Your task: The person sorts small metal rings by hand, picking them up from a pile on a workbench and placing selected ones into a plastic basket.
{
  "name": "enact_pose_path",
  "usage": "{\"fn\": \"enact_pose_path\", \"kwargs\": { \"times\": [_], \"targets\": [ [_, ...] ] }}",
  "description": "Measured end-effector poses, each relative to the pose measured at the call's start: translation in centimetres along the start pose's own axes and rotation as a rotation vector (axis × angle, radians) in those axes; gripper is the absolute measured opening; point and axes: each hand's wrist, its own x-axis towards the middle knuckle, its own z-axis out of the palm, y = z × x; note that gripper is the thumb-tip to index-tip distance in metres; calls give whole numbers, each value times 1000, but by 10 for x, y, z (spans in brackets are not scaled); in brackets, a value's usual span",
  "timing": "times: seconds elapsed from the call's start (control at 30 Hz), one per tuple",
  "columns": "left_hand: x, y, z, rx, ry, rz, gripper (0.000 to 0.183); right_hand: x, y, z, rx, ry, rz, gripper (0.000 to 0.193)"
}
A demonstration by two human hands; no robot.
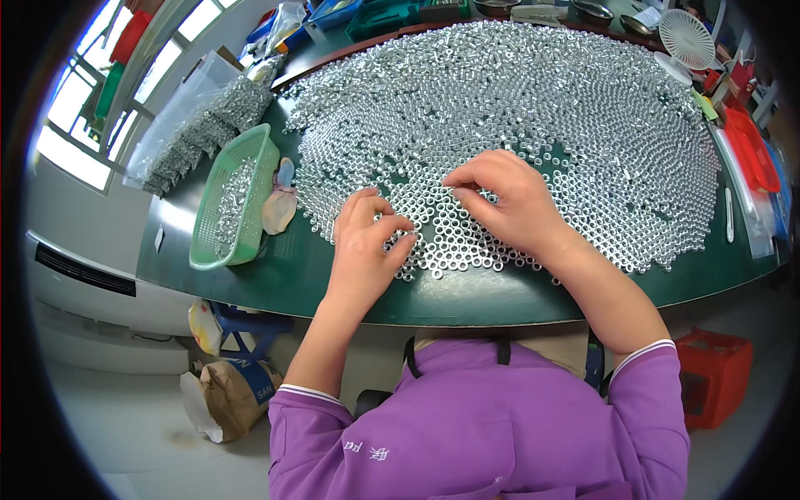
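Note:
A wide spread of small silver metal rings point(467, 242) covers most of the green table point(467, 304); many stand on end with their round holes facing up. My left hand point(364, 242) rests at the near left edge of the rings, its fingers bent and apart, with some rings between thumb and forefinger. Over the middle of the spread is my right hand point(512, 200), its thumb and forefinger brought close together in a pinch. Whatever is between those fingertips is too small to make out.
On the left stand a green plastic basket point(258, 200) holding metal pieces and bulging clear bags point(204, 125) of similar parts. A white pen point(729, 215) and red tray point(750, 146) lie at right. Bowls point(592, 12) and a white fan point(687, 40) are at the back.

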Motion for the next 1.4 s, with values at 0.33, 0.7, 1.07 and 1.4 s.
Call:
{"fn": "enact_pose_path", "kwargs": {
  "times": [0.33, 0.7, 1.07, 1.4],
  "targets": [
    [22, -3, 16, 22, -161, 115, 12, 2, 7, -4, -39, 30, -16, 10],
    [18, 3, 20, -3, -177, 0, 9, 7, 12, -39, -64, 163, 82, 10],
    [15, 1, 25, 29, -184, -60, 6, -24, 47, -89, -342, -283, 449, 13],
    [25, 5, 24, 0, -109, -26, 6, -26, 64, -67, -572, -441, 248, 9]
  ]
}}
